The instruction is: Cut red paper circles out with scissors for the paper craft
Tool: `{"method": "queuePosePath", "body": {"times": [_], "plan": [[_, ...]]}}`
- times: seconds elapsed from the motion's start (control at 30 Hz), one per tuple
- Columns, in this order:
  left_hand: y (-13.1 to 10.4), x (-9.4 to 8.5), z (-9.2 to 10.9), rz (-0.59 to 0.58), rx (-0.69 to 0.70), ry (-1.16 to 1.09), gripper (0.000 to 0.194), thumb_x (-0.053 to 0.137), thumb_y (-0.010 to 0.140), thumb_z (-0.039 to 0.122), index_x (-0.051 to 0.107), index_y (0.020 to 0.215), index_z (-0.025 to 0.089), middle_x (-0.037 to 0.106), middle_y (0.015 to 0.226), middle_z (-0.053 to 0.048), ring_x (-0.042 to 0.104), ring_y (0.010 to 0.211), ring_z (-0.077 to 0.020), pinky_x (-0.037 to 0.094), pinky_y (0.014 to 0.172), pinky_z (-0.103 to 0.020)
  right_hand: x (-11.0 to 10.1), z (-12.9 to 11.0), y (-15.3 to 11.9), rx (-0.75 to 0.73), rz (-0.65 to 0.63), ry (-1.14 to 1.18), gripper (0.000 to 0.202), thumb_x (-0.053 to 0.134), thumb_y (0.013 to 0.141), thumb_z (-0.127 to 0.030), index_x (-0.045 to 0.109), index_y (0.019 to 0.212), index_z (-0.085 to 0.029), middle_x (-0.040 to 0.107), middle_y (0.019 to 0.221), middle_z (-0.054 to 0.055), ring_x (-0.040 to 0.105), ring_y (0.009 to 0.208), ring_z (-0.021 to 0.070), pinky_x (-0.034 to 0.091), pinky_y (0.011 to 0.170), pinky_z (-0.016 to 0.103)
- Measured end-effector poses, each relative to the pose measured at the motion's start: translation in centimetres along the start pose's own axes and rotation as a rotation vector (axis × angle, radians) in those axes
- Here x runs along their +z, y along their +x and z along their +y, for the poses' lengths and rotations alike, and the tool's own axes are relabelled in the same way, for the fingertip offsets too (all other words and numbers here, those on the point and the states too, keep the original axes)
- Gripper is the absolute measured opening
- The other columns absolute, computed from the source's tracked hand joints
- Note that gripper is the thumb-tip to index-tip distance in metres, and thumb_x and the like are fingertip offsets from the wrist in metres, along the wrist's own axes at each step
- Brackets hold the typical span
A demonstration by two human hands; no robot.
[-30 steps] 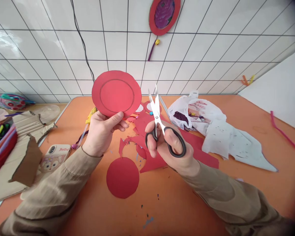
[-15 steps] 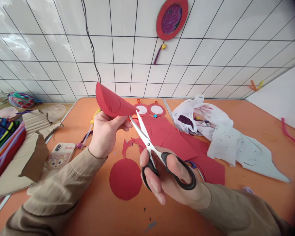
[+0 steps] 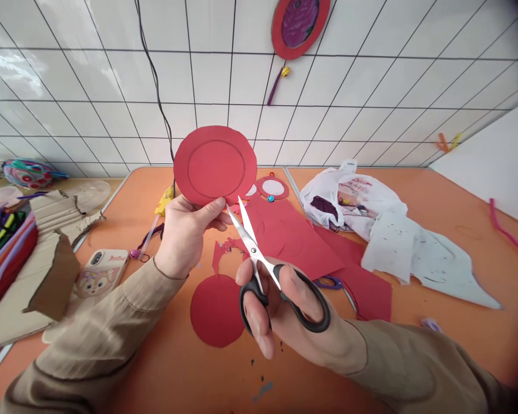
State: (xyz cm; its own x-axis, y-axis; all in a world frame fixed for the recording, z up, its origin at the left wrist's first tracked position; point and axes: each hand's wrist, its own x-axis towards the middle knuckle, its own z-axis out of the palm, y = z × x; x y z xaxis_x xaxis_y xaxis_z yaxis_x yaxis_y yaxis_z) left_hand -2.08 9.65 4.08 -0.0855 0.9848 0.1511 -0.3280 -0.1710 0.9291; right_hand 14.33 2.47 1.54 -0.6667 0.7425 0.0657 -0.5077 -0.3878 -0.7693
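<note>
Pinched at its lower edge by my left hand (image 3: pixel 185 230) is a red paper disc (image 3: pixel 215 167), held up flat towards me with a smaller circle drawn inside it. My right hand (image 3: pixel 284 310) has its thumb and fingers through the black handles of a pair of scissors (image 3: pixel 253 250). The blades point up and stand partly apart, their tips close to the disc's lower right edge; I cannot tell whether they touch it. Below, on the orange table, lies a second red paper circle (image 3: pixel 218 311). Small red paper scraps (image 3: pixel 230 246) lie between the two hands.
Red paper sheets (image 3: pixel 293 241) lie behind the scissors, with a red-rimmed ring ornament (image 3: pixel 273 187) beyond them. White plastic bags (image 3: pixel 371 195) sit at the back right. To the left are a phone (image 3: pixel 101 273), torn cardboard (image 3: pixel 47 276) and coloured pipe cleaners (image 3: pixel 8 253). A tiled wall (image 3: pixel 112 80) rises behind.
The red disc, bent into a curl before, has opened out flat and faces me. The scissors have shifted slightly left, blades still apart. The view has tilted a little.
</note>
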Motion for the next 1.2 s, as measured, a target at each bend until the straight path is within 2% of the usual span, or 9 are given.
{"method": "queuePosePath", "body": {"times": [0.17,0.67,0.93,1.2], "plan": [[-0.23,0.20,-0.01,0.007,-0.011,-0.027,0.003,0.076,0.069,0.014,0.074,0.071,0.015,0.070,0.061,0.000,0.061,0.049,-0.0090,0.054,0.051,-0.019,0.07,-0.27,0.10,-0.023,-0.015,-0.004,0.037,0.049,0.091,-0.055,0.063,0.096,-0.021,0.058,0.068,0.001,0.055,0.044,0.0082,0.042,0.049,0.020],[-0.57,0.43,-0.46,-0.001,-0.032,-0.081,0.006,0.077,0.071,0.015,0.076,0.077,0.013,0.075,0.072,-0.003,0.068,0.062,-0.0122,0.059,0.057,-0.020,-0.21,-0.33,0.43,-0.040,-0.020,-0.010,0.041,0.048,0.093,-0.052,0.061,0.103,-0.015,0.058,0.065,0.000,0.053,0.045,0.0078,0.043,0.051,0.021],[-0.58,0.54,-0.52,-0.006,-0.025,-0.096,0.005,0.074,0.073,0.013,0.075,0.077,0.015,0.073,0.073,-0.002,0.067,0.067,-0.0138,0.060,0.061,-0.024,-0.29,-0.31,0.35,-0.012,-0.012,0.016,0.040,0.051,0.092,-0.054,0.063,0.103,-0.017,0.058,0.067,0.000,0.055,0.048,0.0081,0.046,0.056,0.023],[-0.61,0.40,-0.51,-0.030,-0.019,-0.094,0.006,0.073,0.074,0.013,0.074,0.079,0.016,0.072,0.077,-0.002,0.066,0.066,-0.0127,0.060,0.061,-0.025,-0.14,-0.57,0.63,0.006,0.033,0.036,0.041,0.051,0.090,-0.056,0.062,0.100,-0.018,0.057,0.063,-0.002,0.053,0.046,0.0080,0.045,0.052,0.021]]}}
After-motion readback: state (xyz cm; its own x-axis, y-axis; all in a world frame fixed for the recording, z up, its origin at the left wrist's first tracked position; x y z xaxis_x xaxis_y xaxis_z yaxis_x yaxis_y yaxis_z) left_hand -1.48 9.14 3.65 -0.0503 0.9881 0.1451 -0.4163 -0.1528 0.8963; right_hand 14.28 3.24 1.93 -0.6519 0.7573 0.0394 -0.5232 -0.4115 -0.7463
